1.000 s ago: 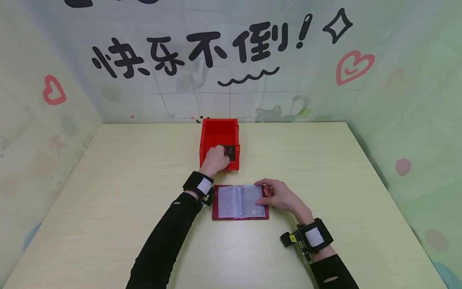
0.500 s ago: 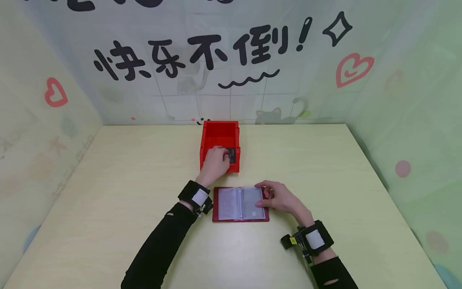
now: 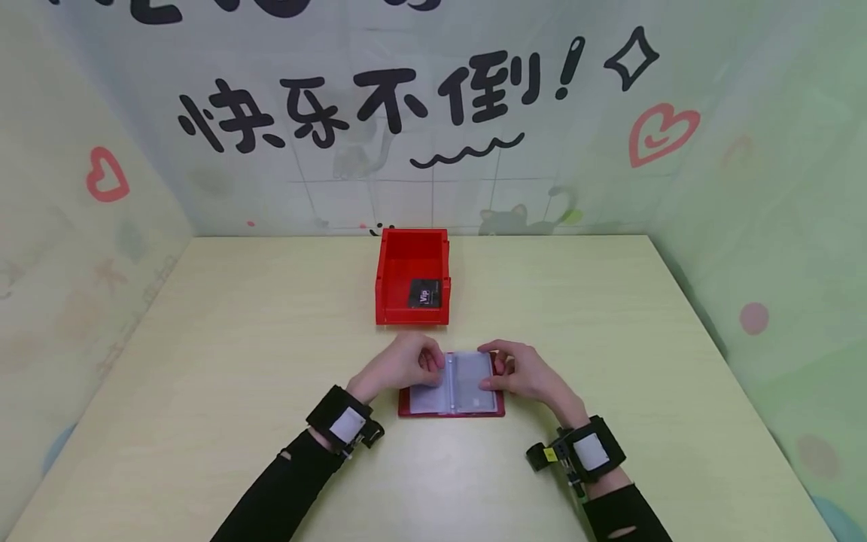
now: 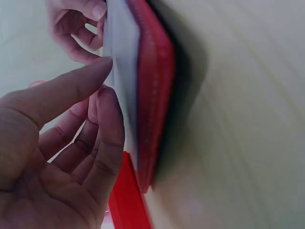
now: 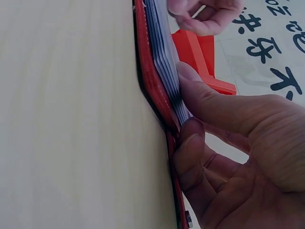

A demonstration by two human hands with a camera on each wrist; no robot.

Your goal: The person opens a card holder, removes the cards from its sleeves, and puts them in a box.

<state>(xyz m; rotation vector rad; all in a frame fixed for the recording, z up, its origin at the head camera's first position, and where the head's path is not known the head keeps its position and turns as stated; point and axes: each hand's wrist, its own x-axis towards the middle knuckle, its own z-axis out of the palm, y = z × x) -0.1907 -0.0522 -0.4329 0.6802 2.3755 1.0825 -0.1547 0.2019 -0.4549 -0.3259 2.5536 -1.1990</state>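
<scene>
A small card holder (image 3: 472, 382) with a red cover and clear plastic sleeves lies spread on the table. My right hand (image 3: 525, 370) grips its right side; in the right wrist view, the thumb (image 5: 202, 93) presses on the stacked sleeves (image 5: 164, 57) and curled fingers sit at their edge. Over the upper left page hovers my left hand (image 3: 405, 361), thumb and forefinger close to each other with a small gap and nothing seen between them. Behind it, a black card (image 3: 425, 293) marked "Vip" lies in a red bin (image 3: 412, 316).
The pale wooden table (image 3: 284, 316) spreads to both sides of the card holder. A printed backdrop (image 3: 325, 196) with large characters stands at its back edge, and pale walls close it in left and right.
My left hand has come out of the red bin, back toward me, to the card holder's left page. The black card in the bin is uncovered. My right hand stays in place.
</scene>
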